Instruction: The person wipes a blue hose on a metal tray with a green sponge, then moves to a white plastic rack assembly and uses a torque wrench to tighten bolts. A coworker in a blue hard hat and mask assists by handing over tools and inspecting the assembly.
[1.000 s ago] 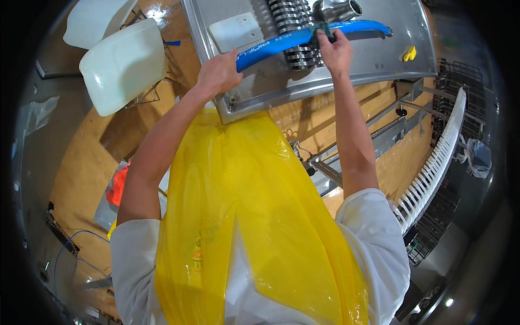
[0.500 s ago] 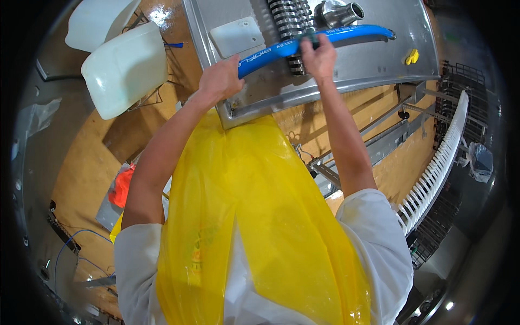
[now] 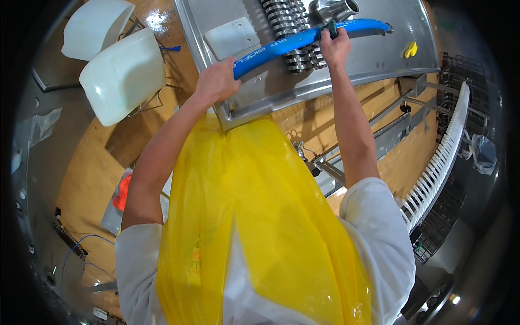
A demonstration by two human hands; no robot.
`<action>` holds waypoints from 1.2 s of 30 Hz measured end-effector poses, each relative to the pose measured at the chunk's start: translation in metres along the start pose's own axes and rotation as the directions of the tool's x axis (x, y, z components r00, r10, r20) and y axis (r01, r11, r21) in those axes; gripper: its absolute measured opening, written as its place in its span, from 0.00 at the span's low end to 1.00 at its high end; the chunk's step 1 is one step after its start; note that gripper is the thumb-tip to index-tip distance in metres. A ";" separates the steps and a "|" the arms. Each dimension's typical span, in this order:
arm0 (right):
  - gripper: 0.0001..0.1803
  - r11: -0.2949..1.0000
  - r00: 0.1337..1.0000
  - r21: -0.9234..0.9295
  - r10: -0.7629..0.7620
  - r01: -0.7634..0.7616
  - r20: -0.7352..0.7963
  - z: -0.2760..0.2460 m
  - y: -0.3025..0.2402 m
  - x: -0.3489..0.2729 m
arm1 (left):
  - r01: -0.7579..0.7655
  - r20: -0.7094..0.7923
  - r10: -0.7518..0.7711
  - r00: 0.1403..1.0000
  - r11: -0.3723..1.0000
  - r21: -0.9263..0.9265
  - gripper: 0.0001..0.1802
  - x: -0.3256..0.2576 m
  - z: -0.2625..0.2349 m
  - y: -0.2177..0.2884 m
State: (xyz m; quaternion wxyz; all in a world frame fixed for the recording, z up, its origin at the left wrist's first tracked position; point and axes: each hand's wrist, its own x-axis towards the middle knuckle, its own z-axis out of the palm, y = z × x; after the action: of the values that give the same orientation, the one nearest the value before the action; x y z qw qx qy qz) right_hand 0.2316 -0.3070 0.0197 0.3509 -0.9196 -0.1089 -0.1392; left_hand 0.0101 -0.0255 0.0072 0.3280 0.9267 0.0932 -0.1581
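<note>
Shifted rightward, the right hand (image 3: pixel 336 50) brings its pinched green pad (image 3: pixel 331 26) onto a stretch of blue hose (image 3: pixel 281 48) farther from the clasping left hand (image 3: pixel 218 81).

One wide fisheye view, seen from the left of two cameras on my head, looks down past my chest toward my left hand (image 3: pixel 218 82) and right hand (image 3: pixel 335 47) on a blue hose (image 3: pixel 276 50). It is upright and unmirrored, so left of my grip is my own left. My yellow apron (image 3: pixel 262 200), below the grip, sits nearest the lens; my hands are farther off, over a steel table (image 3: pixel 374 58) cut off above them. Floor (image 3: pixel 398 170) shows on both sides, and far right of my grip a white rack (image 3: pixel 443 161) bows along the dark rim.
</note>
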 end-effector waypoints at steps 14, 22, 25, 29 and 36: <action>0.12 0.990 0.986 0.043 -0.139 0.135 0.087 0.002 -0.006 -0.018 | 0.015 0.021 -0.015 1.000 1.000 -0.019 0.36 0.004 -0.003 -0.002; 0.11 0.978 0.976 -0.028 -0.204 0.206 0.080 0.011 -0.015 -0.015 | 0.023 0.000 -0.023 1.000 1.000 -0.017 0.35 0.003 -0.001 -0.003; 0.14 0.990 0.989 -0.140 -0.023 0.002 -0.145 0.006 0.047 0.029 | 0.019 0.008 -0.019 1.000 1.000 -0.012 0.35 0.000 0.000 0.002; 0.19 0.978 0.951 -0.067 0.176 -0.199 -0.255 -0.022 0.068 0.045 | 0.011 -0.048 -0.012 0.999 1.000 -0.028 0.32 0.002 0.000 0.000; 0.19 0.962 0.964 0.193 0.222 -0.192 -0.146 -0.038 0.026 0.025 | 0.018 -0.041 -0.019 0.999 1.000 -0.016 0.31 0.004 0.002 -0.003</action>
State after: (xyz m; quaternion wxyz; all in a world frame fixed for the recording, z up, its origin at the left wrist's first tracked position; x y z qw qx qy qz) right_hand 0.2566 -0.3490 0.0389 0.4519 -0.8761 0.0057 -0.1677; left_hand 0.0128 -0.0242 0.0029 0.3316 0.9263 0.1097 -0.1413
